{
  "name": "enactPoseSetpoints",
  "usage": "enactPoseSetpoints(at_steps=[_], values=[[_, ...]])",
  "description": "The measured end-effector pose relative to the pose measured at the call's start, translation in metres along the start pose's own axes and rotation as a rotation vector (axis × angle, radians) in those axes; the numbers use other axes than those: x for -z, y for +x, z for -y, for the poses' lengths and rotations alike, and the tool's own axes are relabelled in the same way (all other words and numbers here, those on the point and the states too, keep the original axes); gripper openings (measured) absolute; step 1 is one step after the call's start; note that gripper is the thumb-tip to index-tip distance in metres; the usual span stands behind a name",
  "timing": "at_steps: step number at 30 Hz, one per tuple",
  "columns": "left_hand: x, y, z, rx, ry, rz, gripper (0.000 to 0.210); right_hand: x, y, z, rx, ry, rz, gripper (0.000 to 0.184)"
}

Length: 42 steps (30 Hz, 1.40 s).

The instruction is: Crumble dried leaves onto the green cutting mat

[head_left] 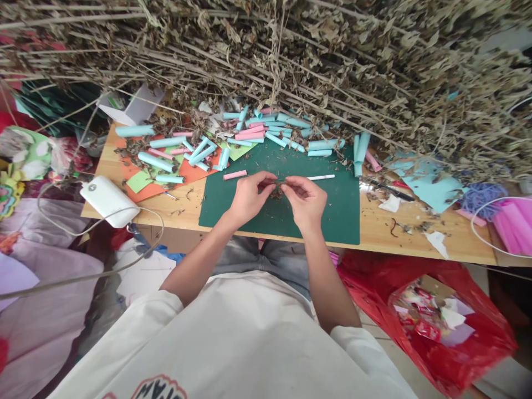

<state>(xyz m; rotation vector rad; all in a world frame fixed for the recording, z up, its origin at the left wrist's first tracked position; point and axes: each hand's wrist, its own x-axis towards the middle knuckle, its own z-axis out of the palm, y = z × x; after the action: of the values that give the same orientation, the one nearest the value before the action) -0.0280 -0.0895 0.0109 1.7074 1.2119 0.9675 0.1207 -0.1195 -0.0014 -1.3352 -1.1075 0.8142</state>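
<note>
My left hand [250,196] and my right hand [306,201] meet over a dark green mat [257,221], thumbs and forefingers pinched together. Between the fingertips is a small brownish dried plant piece [279,187], largely covered by the fingers. Dark crumbs lie on the mat just under it. A rolled pink paper tube [235,175] rests beyond my left hand. Behind my right fingers lies a thin white stick [322,177]. Several rolled blue paper tubes [155,163] and more pink ones are scattered along the back of the wooden table [187,213].
A large heap of dried stalks [266,55] spans the back. On the left are a white power bank [110,200] with a cable and orange paper [152,191]. A black pen [393,190] and blue paper [432,180] lie right. Below hangs a red rubbish bag [369,282].
</note>
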Motion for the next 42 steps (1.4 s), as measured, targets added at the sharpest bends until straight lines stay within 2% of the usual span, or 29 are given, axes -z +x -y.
enactPoseSetpoints(at_steps=[3, 6, 11, 14, 18, 21, 26, 30, 36, 39, 42], values=[[-0.001, -0.001, -0.001, 0.037, -0.07, 0.038, 0.019, 0.0, -0.001, -0.003, -0.017, -0.003, 0.018, 0.013], [-0.001, -0.003, -0.002, 0.054, -0.124, 0.059, 0.022, 0.001, -0.003, 0.0, 0.026, -0.075, 0.043, 0.009], [-0.003, -0.004, -0.002, 0.042, -0.096, 0.054, 0.019, 0.002, -0.006, 0.006, 0.08, -0.174, 0.057, 0.01], [-0.005, -0.003, 0.002, 0.061, -0.156, 0.045, 0.019, -0.001, -0.005, 0.003, 0.042, -0.088, 0.016, 0.009], [-0.006, -0.002, 0.007, 0.1, -0.215, -0.021, 0.016, -0.004, -0.002, -0.006, -0.084, 0.109, -0.087, 0.013], [-0.005, -0.003, 0.005, 0.089, -0.193, -0.039, 0.015, -0.005, 0.0, -0.009, -0.123, 0.173, -0.099, 0.014], [-0.006, -0.005, 0.003, 0.05, -0.176, -0.014, 0.017, -0.007, -0.003, -0.01, -0.095, 0.155, -0.067, 0.014], [-0.009, -0.005, 0.009, 0.056, -0.138, -0.028, 0.014, -0.008, -0.006, -0.011, -0.151, 0.179, -0.037, 0.017], [-0.005, -0.003, 0.012, 0.105, -0.171, -0.027, 0.015, -0.004, -0.003, -0.014, -0.14, 0.123, -0.145, 0.018], [0.0, -0.002, 0.01, 0.047, -0.094, -0.042, 0.017, -0.001, -0.002, -0.013, -0.1, 0.057, -0.139, 0.018], [0.004, 0.0, 0.01, -0.113, 0.055, -0.031, 0.019, 0.003, -0.001, -0.009, 0.029, -0.173, -0.063, 0.014]])
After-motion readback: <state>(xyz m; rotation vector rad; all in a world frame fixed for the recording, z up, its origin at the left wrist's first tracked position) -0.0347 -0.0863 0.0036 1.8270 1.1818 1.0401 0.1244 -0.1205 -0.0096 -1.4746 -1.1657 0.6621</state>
